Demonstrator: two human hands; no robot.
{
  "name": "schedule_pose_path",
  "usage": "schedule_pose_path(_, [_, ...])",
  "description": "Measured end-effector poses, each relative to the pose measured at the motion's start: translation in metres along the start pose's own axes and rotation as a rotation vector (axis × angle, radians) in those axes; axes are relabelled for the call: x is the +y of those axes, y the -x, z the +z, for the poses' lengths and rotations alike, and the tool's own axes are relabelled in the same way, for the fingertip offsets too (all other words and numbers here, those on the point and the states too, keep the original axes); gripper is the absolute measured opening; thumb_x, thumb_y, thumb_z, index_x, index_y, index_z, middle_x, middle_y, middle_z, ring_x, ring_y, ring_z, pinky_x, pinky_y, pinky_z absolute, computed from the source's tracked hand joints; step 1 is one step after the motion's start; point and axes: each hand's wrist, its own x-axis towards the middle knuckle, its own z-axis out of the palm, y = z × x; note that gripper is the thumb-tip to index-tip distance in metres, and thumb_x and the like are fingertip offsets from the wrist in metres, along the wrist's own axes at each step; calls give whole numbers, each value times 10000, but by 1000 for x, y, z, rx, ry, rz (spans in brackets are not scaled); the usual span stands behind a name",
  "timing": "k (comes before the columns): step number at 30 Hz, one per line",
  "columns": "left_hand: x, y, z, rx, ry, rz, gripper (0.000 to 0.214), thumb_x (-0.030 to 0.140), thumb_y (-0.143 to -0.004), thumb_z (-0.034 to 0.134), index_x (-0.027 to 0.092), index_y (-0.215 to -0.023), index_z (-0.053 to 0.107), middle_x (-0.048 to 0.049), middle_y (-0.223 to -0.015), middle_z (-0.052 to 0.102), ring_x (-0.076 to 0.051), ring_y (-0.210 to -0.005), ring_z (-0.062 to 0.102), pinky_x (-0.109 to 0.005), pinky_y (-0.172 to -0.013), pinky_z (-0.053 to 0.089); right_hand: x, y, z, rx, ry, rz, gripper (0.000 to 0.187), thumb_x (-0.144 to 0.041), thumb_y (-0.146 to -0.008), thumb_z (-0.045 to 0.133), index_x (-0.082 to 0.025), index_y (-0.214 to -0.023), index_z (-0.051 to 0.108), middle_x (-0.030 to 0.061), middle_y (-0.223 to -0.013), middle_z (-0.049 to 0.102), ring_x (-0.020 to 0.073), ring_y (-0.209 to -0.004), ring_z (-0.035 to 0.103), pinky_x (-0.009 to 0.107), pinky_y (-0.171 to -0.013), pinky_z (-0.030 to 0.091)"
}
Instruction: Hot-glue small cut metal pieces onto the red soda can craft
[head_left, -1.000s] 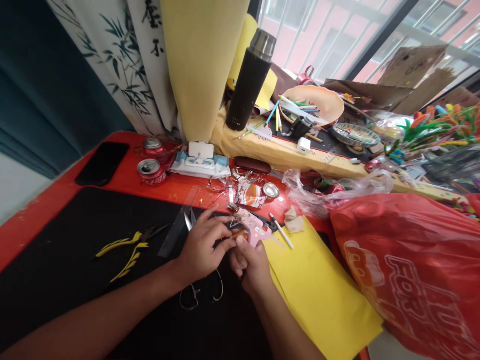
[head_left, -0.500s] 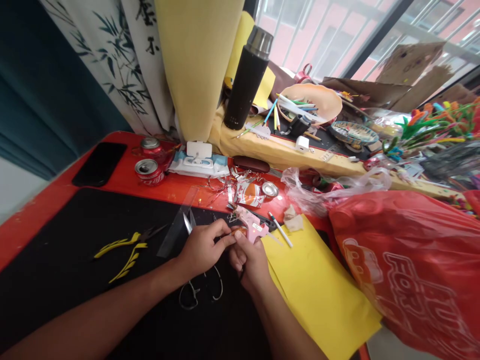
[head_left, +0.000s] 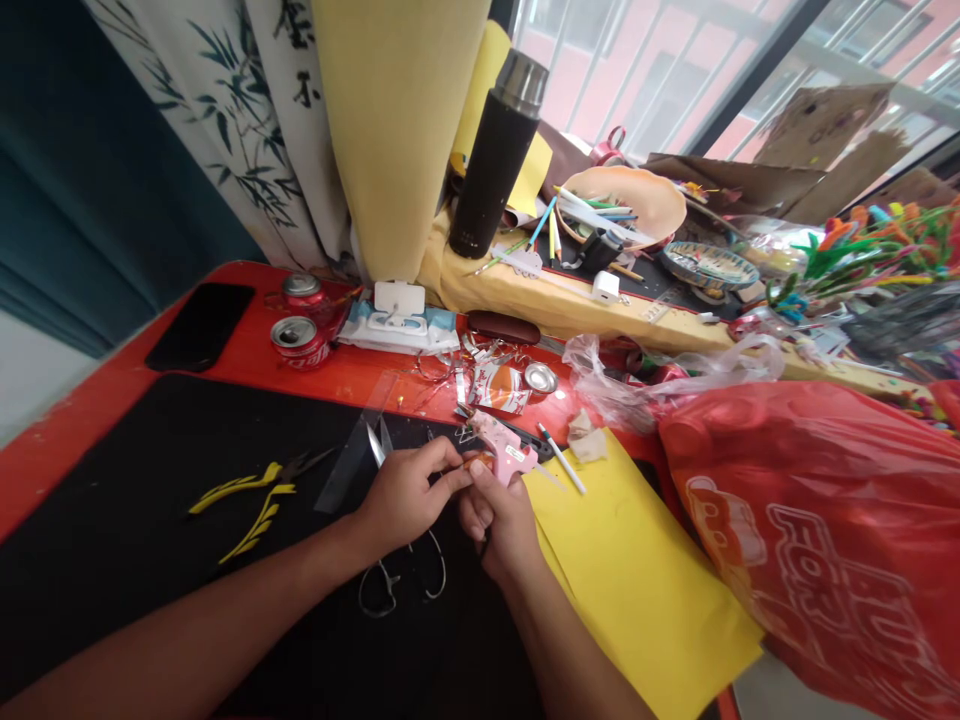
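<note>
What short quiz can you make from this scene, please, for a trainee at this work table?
1. What pink tool is between the left hand and the right hand?
2. True or false: the scissors lie on the black mat.
3. How many red soda cans are on the red tabletop?

Key: 1. a hot glue gun; 2. true; 3. two.
</note>
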Motion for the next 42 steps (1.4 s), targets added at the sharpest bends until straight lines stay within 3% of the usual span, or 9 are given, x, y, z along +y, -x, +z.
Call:
schedule_pose_path(20, [0,0,-2,-36,-52,-26,187,300,-1020,681,236,-847,653,32,-725,777,-158,-638,739,-242,-617,533,-1,0,2,17,10,10,499,-571,-812,983,-189,-806,662,-151,-413,382,47,-318,308,171,-345,248])
schedule_pose_path(22, [1,1,-3,37,-119,74,192,296,-1024,690,238,-842,675,2,-765,798,-192,-719,779,-280,-687,588,-2,2,2,-12,17,-10,522,-576,-822,974,-199,-734,625,-143,-404,376,49,-311,307,179,-342,243])
schedule_pose_path(24, [2,2,-3,114,-166,210,179,290,-1028,700,242,-856,701,-28,-820,826,-239,-838,815,-375,-894,651,-2,4,2,-56,24,-30,538,-588,-832,964,-203,-700,613,-139,-394,362,54,-301,310,187,-337,239])
schedule_pose_path(26, [1,2,-3,128,-179,284,172,273,-1040,689,250,-871,704,-23,-828,832,-256,-880,826,-492,-1140,600,-2,5,2,-66,21,-34,539,-591,-840,960,-203,-697,615,-137,-395,361,56,-301,319,188,-338,243])
schedule_pose_path(28, [0,0,-2,99,-182,285,186,246,-1056,667,256,-871,687,4,-802,818,-239,-842,825,-548,-1280,501,-2,4,2,-37,11,-23,538,-583,-834,968,-201,-700,613,-135,-405,376,51,-312,319,184,-343,245])
schedule_pose_path(35, [-5,-2,0,59,-164,273,176,206,-1072,645,257,-905,666,20,-835,816,-223,-875,841,-537,-1342,444,2,0,-2,-12,21,-1,561,-575,-846,964,-204,-681,576,-137,-420,375,42,-322,317,179,-355,260])
schedule_pose_path(42, [-5,-1,-2,42,-174,244,176,220,-1069,655,251,-900,688,6,-846,827,-244,-936,843,-540,-1309,485,0,0,0,-16,13,-4,596,-589,-823,977,-205,-646,556,-133,-404,370,40,-313,320,178,-349,248])
